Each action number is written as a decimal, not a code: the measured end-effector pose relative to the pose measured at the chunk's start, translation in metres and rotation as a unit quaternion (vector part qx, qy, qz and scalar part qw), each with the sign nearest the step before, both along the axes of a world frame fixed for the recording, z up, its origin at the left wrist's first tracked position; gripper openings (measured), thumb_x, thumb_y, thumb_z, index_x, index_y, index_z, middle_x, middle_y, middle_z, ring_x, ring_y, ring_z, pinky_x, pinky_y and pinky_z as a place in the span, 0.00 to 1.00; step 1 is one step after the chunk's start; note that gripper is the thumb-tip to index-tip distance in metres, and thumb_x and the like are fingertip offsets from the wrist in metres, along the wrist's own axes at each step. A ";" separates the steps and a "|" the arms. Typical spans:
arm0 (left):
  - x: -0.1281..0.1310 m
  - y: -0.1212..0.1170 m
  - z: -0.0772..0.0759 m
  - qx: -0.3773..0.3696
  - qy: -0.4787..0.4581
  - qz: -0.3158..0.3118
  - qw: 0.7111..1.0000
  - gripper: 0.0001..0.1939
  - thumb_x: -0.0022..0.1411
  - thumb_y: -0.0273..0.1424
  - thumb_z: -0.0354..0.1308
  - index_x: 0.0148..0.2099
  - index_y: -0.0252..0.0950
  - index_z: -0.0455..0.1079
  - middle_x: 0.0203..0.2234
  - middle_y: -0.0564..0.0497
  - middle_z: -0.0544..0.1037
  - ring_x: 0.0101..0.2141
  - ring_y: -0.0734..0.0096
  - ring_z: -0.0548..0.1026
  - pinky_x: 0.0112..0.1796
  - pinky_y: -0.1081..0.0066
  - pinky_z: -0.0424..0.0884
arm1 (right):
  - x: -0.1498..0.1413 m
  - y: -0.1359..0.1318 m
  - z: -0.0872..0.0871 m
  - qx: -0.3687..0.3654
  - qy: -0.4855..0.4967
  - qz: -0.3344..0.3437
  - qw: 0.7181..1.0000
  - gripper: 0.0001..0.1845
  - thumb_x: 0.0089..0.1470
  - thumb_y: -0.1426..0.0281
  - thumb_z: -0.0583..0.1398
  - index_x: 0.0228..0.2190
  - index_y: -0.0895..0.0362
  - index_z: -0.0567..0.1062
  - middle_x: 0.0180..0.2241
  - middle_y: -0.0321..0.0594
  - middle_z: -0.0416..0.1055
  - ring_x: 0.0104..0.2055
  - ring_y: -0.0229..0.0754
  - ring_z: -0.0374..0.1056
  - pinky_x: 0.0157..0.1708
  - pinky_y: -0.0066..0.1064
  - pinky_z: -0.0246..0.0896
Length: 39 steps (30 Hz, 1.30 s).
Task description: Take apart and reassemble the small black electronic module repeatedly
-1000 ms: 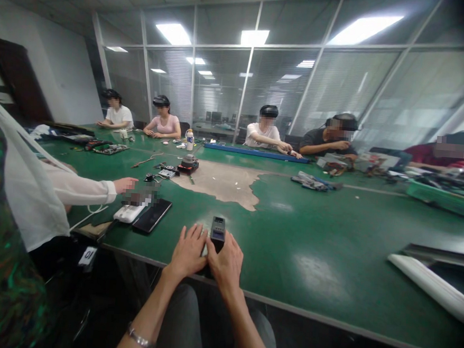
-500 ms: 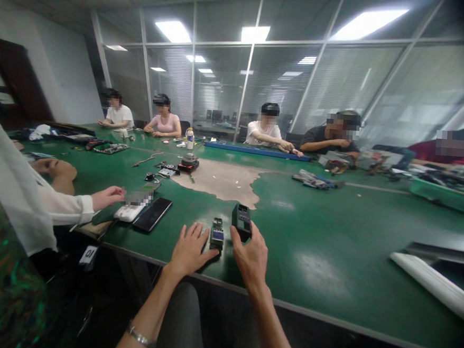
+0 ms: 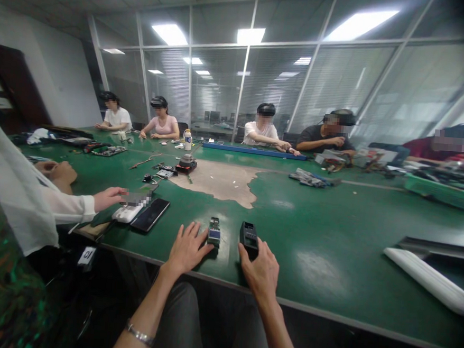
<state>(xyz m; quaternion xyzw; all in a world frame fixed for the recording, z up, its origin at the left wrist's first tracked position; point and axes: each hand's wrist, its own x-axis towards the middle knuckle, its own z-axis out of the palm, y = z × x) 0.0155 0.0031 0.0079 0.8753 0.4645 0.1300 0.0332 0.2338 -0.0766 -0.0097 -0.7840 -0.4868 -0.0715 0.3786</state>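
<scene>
My left hand [image 3: 187, 246] lies flat with its fingers spread on the green table [image 3: 315, 227]. Beside its thumb and index finger is a narrow circuit board with a small bluish screen [image 3: 214, 233]; whether the fingertips touch it I cannot tell. My right hand [image 3: 263, 266] grips a black plastic device casing [image 3: 249, 235] between thumb and fingers, to the right of the board. Openings show in the casing's upper face. It is at or just above the tabletop, and its lower end is partly hidden by the hand.
Left of my hands lie a black smartphone [image 3: 151, 214] and a white device [image 3: 128, 212], with a co-worker's hand [image 3: 110, 198] over it. A white-edged frame [image 3: 427, 278] lies at right. Further back are grey gloves [image 3: 313, 178], a green basket [image 3: 445, 191] and several seated people.
My right hand has moved right and slightly toward me with the black casing, widening the gap to the circuit board. My left hand has stayed almost in place beside the board.
</scene>
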 end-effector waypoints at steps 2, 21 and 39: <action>0.001 0.000 0.000 -0.002 0.002 0.003 1.000 0.35 0.69 0.57 0.36 0.68 0.45 0.58 0.67 0.43 0.57 0.67 0.52 0.51 0.63 0.45 0.46 | -0.001 -0.002 0.000 -0.014 -0.011 -0.003 1.000 0.35 0.56 0.50 0.55 0.55 0.64 0.68 0.53 0.59 0.70 0.61 0.56 0.60 0.57 0.45 0.52; 0.003 -0.004 0.002 0.003 0.003 0.004 1.000 0.35 0.69 0.57 0.36 0.69 0.44 0.56 0.68 0.44 0.56 0.67 0.53 0.51 0.63 0.46 0.46 | 0.007 -0.009 -0.007 -0.019 -0.022 0.013 1.000 0.40 0.55 0.52 0.55 0.60 0.67 0.62 0.56 0.59 0.67 0.62 0.58 0.58 0.59 0.45 0.52; -0.001 -0.002 0.006 -0.003 0.002 0.001 1.000 0.33 0.68 0.57 0.41 0.68 0.49 0.58 0.68 0.45 0.57 0.67 0.51 0.51 0.63 0.43 0.45 | 0.002 -0.006 0.000 -0.040 -0.021 0.010 0.999 0.32 0.56 0.52 0.53 0.55 0.59 0.67 0.49 0.51 0.72 0.52 0.54 0.66 0.50 0.43 0.58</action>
